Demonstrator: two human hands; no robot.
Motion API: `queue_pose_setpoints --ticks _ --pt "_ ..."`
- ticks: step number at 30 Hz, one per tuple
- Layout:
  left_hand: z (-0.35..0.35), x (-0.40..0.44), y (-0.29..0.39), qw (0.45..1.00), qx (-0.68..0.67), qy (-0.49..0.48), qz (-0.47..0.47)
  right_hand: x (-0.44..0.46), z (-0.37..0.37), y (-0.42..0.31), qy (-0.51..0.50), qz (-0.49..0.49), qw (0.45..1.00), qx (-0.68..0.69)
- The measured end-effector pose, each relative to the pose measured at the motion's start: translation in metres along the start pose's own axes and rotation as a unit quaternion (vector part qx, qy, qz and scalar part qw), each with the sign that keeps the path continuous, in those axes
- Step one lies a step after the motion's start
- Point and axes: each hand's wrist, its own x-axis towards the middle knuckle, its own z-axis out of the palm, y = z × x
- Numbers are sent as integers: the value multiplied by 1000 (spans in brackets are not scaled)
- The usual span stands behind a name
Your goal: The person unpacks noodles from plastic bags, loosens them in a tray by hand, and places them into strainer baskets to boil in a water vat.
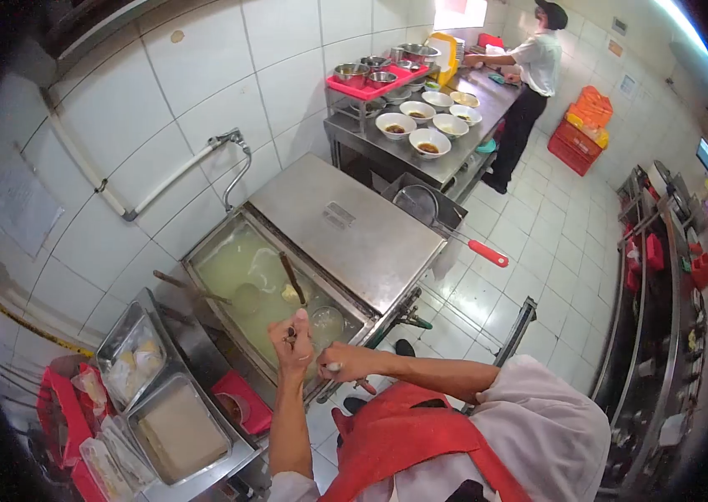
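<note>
My left hand (291, 343) is closed above the near edge of the cooking vat (203, 276); a small dark end shows in its grip, but I cannot make out the whole object. Close beside it, my right hand (347, 363) is closed around a handle, with a reddish end sticking out below. That handle lines up with a round wire strainer (327, 321) in the cloudy, pale green liquid (241, 259). A brown wooden stick (289, 272) slants up just beyond my left hand, near a yellowish clump (293, 293). Another wooden handle (212, 295) leans at the vat's left side.
A steel lid (345, 230) covers the adjoining section. Beyond it, a red-handled strainer (421, 203) juts over the floor. Several bowls (429, 143) with dark sauce stand on the steel counter, where a co-worker (538, 71) stands. Metal trays (182, 427) sit at my left.
</note>
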Motion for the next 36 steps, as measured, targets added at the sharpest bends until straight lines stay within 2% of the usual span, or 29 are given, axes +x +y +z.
queue_pose_setpoints --ticks 2,3,5,6,8,9,11,13,15,16,17,19,20,22,24,26,28,31,32,34,35,36 --pt "0 0 1 999 -52 2 9 11 -8 -5 -8 129 986 105" --pt "-1 0 4 999 -47 7 2 8 -1 -4 -14 130 985 112" --pt "-1 2 9 1000 -3 -5 3 -3 8 3 -26 33 999 9" --pt "-3 0 6 1000 -1 -3 2 0 7 -4 -28 32 999 11" --pt "-4 -1 -7 1000 14 -14 17 10 -4 -14 -58 136 985 89" --pt "-3 -3 -10 1000 15 -12 10 10 -6 -6 -62 139 984 94" --pt "-3 -1 -12 1000 15 -1 8 11 -6 15 -70 140 987 -40" --pt "1 -2 -8 999 17 16 -22 12 -14 -10 -35 98 994 -28" --pt "4 5 15 998 -19 27 49 19 -16 -31 -25 50 998 -3" --pt "2 8 8 1000 -22 0 -3 12 -10 -22 -112 24 993 -25" --pt "0 7 0 997 -31 -28 -57 -5 12 3 -163 57 984 -45" --pt "-1 13 7 999 -9 -13 -32 5 0 -35 -150 245 950 127" --pt "-6 20 7 1000 -4 0 -29 12 -4 -38 -73 142 983 87" --pt "-6 10 7 996 -64 -1 -69 12 -1 -19 25 69 997 3" --pt "-5 12 4 999 -34 13 -34 15 -9 -21 -2 91 996 -10" --pt "-3 11 -5 998 -40 40 11 14 -6 -37 -22 37 998 -49" --pt "-3 9 9 999 -28 18 -10 2 13 -36 -3 50 999 -18" --pt "-5 15 6 1000 -26 12 -8 12 -1 -42 -68 149 983 79" --pt "-5 9 1 999 -36 22 -7 17 -4 -34 -68 151 983 79" --pt "-10 0 4 997 -46 21 -50 13 1 -6 101 40 993 -48" --pt "-11 8 7 995 -56 24 -77 9 2 17 -61 -13 995 -79" --pt "-12 12 1 997 -24 43 -52 9 1 -5 -34 -15 999 -23"
